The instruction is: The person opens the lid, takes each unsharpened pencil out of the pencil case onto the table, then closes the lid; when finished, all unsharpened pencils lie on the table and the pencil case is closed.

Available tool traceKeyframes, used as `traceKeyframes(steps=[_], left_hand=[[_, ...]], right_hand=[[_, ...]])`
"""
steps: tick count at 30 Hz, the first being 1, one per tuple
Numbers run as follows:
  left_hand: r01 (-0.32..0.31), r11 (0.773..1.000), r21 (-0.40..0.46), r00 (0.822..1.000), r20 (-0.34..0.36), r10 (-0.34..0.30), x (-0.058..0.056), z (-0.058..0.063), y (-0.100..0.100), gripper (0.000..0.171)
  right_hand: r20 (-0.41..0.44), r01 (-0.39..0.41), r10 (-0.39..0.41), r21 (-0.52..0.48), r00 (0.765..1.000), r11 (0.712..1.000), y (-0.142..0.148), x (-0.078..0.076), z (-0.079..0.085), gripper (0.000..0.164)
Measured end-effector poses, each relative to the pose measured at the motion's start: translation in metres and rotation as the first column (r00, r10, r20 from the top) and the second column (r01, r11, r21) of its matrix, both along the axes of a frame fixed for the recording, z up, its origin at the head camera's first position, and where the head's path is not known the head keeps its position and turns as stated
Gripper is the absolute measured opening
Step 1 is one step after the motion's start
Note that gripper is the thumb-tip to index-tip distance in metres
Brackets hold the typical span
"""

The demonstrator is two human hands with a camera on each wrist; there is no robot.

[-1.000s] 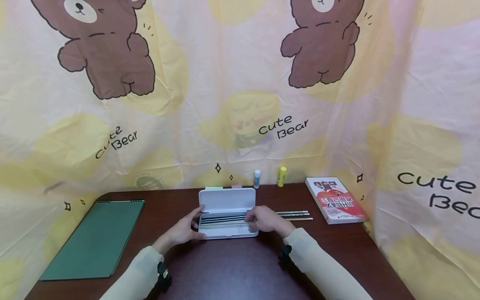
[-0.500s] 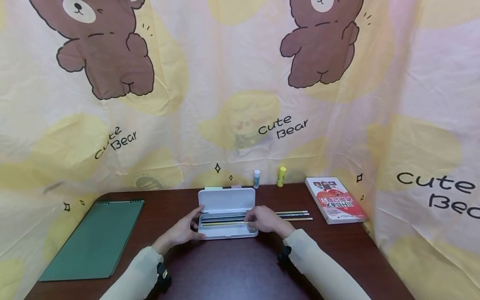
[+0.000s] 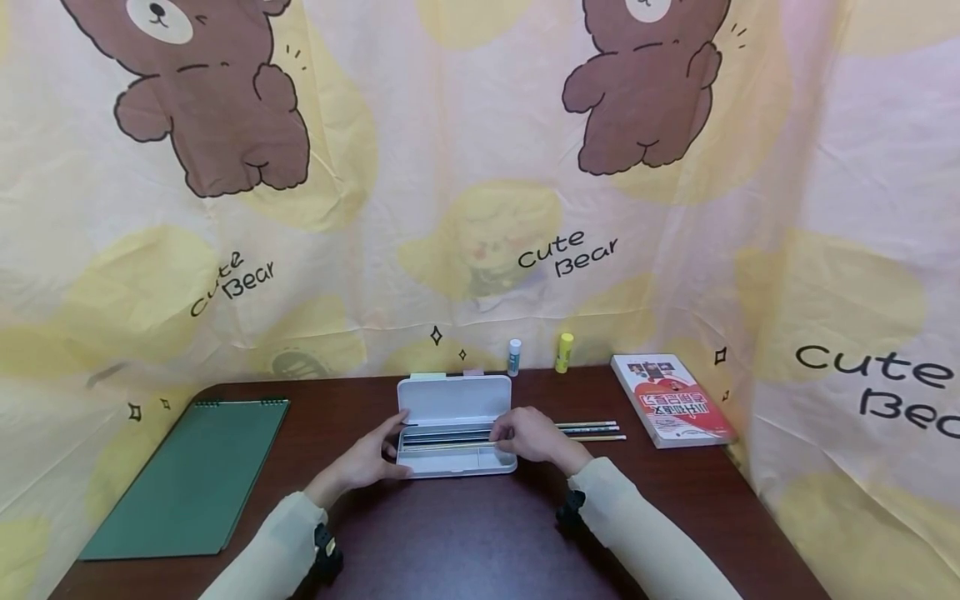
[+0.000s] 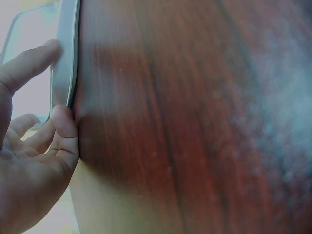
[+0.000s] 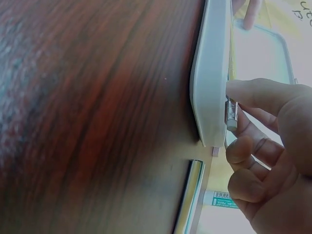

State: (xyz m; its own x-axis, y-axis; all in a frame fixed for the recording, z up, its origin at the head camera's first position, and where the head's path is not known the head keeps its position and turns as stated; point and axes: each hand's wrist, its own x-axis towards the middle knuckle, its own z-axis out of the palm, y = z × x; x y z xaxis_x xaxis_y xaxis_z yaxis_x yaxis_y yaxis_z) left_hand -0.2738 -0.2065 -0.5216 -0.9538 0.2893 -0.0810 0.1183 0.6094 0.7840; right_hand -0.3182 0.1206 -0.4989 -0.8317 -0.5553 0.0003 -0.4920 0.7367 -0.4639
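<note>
A white pencil case (image 3: 452, 473) lies open on the dark wooden table, its lid (image 3: 454, 402) tipped back. Several pencils (image 3: 442, 440) lie lengthwise inside. My left hand (image 3: 365, 459) grips the case's left end, the thumb on its front wall (image 4: 64, 53) in the left wrist view. Over the right end, my right hand (image 3: 534, 437) pinches a pencil (image 5: 232, 118) between thumb and forefinger; its eraser end sticks out below the thumb in the right wrist view. The other fingers of that hand are curled, and the pencil's far part is hidden from that side.
To the right of the case, several more pencils (image 3: 588, 430) lie on the table. A glue stick (image 3: 513, 358) and a yellow capped stick (image 3: 564, 353) stand at the back. A book (image 3: 675, 402) lies far right, a green spiral pad (image 3: 187, 479) on the left.
The pencils inside the case have shifted slightly, and my right hand sits a touch higher over them. My left hand keeps its hold on the case.
</note>
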Motion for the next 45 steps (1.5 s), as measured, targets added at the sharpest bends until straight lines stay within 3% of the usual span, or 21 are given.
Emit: traceKeyframes(steps=[15,21,35,45], left_hand=[[0.013,1.0,-0.001,1.0,-0.004,-0.013,0.0,0.002,-0.001,0.104],[-0.006,1.0,-0.014,1.0,0.014,0.007,0.001,0.004,0.0,0.101],[0.005,1.0,0.0,1.0,0.011,-0.005,0.002,0.003,-0.001,0.103],[0.004,1.0,0.006,1.0,0.01,-0.004,0.002,0.002,0.0,0.103]], right_hand=[[-0.025,0.015,-0.016,-0.038,1.0,0.999,0.022,-0.002,0.007,0.006],[-0.002,0.066,-0.066,-0.061,0.998,0.996,0.042,-0.002,0.015,0.006],[0.067,0.193,-0.189,-0.059,0.98,0.979,0.108,0.001,0.024,0.009],[0.087,0.251,-0.245,-0.064,0.966,0.966,0.161,0.001,0.015,0.008]])
